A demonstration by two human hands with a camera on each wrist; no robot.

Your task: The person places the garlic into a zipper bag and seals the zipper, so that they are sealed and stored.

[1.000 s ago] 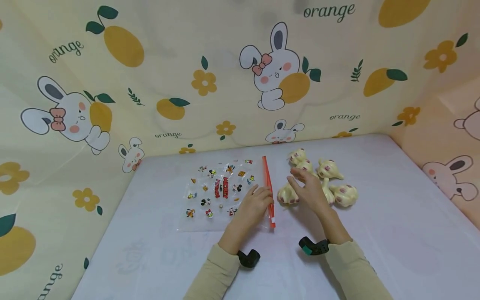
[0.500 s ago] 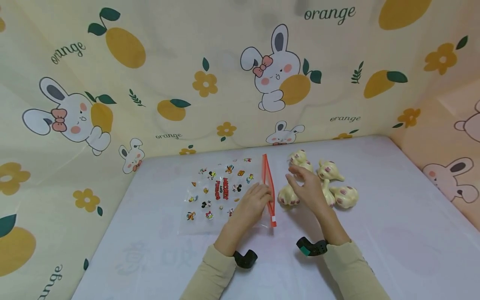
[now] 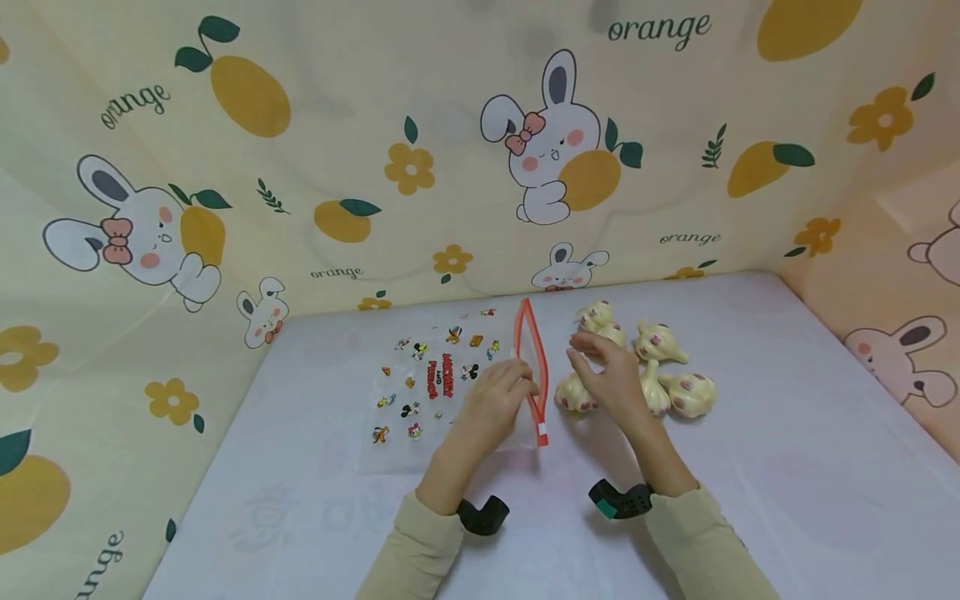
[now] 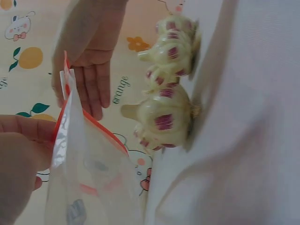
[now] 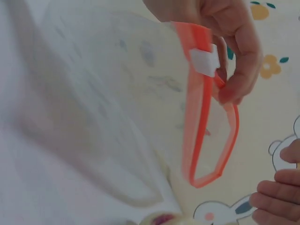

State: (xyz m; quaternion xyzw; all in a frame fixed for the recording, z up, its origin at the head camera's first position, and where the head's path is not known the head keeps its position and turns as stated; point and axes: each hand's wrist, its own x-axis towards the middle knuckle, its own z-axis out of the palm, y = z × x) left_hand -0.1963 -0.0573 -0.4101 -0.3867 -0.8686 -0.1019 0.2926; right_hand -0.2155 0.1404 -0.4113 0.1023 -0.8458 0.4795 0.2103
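Note:
A clear zip bag point(image 3: 397, 383) printed with cartoon figures lies at the centre-left, its red-edged mouth point(image 5: 201, 108) parted. The left hand point(image 3: 491, 404) pinches one edge of that mouth, raising it off the table; its fingers point(image 5: 239, 70) show in the right wrist view. Just right of the bag hovers the right hand point(image 3: 618, 383), fingers relaxed and apart, holding nothing, above and beside the garlic bulbs. One bulb point(image 3: 576, 394) is partly hidden by it. Garlic bulbs point(image 4: 164, 117) also stand in the left wrist view, beyond the bag's mouth.
More garlic bulbs point(image 3: 690, 393) lie right of the right hand, and others point(image 3: 596, 315) behind it. A white cloth covers the table point(image 3: 795, 467). Behind rises a cream curtain point(image 3: 450, 100) printed with rabbits and oranges. Black wrist cameras point(image 3: 483, 515) are strapped on both wrists.
The left hand has shifted slightly left and raised the bag's edge, and the red mouth has spread from nearly flat to a wide gap. The right hand has moved slightly left.

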